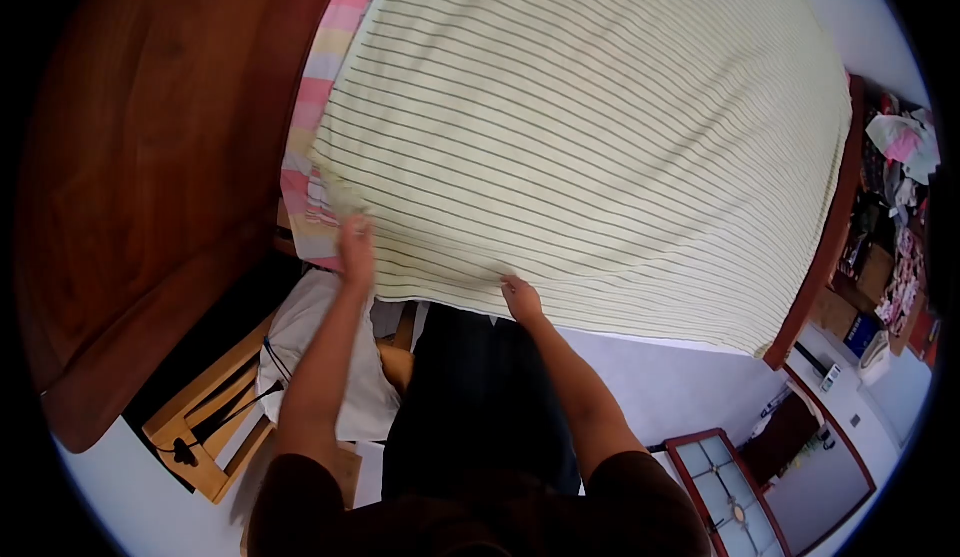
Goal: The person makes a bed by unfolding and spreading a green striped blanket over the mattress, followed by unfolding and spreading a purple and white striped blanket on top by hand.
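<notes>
Striped sheet [600, 157] covers the bed [825, 257], seemingly mid-straightening; right hand [522, 300] appears to pinch its near edge, left hand [357, 254] is blurred by the corner, grip unclear; next move likely calls for drawing that corner flat

Home bedroom, judging by striped bedsheet [580, 147] over pink plaid bedding [317, 92], big dark wooden headboard [170, 137], heaped clothes [905, 152] past the opposite end, wooden chair [205, 465] alongside.
</notes>
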A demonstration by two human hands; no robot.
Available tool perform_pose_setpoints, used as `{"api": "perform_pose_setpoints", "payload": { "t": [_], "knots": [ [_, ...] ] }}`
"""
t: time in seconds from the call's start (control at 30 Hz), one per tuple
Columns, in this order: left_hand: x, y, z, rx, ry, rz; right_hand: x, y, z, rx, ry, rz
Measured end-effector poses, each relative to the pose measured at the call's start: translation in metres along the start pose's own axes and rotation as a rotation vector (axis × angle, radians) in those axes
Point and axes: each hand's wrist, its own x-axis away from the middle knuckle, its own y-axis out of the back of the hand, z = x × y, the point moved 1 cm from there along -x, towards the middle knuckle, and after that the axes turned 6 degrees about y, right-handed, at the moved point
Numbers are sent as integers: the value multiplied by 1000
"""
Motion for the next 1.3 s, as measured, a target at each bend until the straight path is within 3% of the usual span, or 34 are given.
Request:
{"api": "perform_pose_setpoints", "payload": {
  "t": [0.03,0.1,0.2,0.23,0.3,0.37,0.4,0.43,0.57,0.67,0.77,0.8,0.9,0.97,1.03,1.07,1.13,1.2,1.23,1.3],
  "knots": [
    [21,-25,-33,-117,-91,-32,0,6,7,-27,-6,-28],
    [47,-67,-62,-7,-52,68,1,11,8,-29,9,-44],
    [39,-73,-51,-14,166,118,9,26,5,-55,26,-47],
    [25,-63,-35,-186,162,27,14,35,9,-62,32,-46],
    [-10,-24,23,-123,331,50,20,45,5,-34,-21,-15],
    [-51,35,102,111,449,-230,24,43,-28,3,-29,-35],
    [-66,75,140,139,465,-130,30,43,-42,21,-36,-43],
    [-62,103,140,177,518,-223,39,47,-50,92,-49,-74],
    [-30,134,66,351,620,-382,65,60,-72,307,-200,-30],
    [-24,75,-36,21,224,-421,74,59,-113,219,-225,102],
    [42,-120,-198,107,-258,-74,92,65,-144,134,-163,113],
    [93,-194,-251,168,-381,134,98,71,-152,114,-139,109],
    [326,-364,-345,295,-664,956,104,10,-281,-45,238,-56],
    [491,-420,-331,214,-710,1555,148,60,-248,10,72,-48],
    [656,-518,-215,57,-913,2062,183,103,-225,64,-134,78],
    [650,-453,-268,-309,-1275,1997,196,110,-237,103,-250,204],
    [665,-448,-259,-518,-1348,2001,230,119,-255,75,-113,106],
    [655,-485,-219,-659,-1409,1863,255,123,-281,-146,-153,117],
    [635,-480,-223,-648,-1298,1788,263,123,-296,-286,-286,219],
    [587,-474,-233,-598,-1049,1626,285,101,-335,-140,-85,-69]
  ]
}}
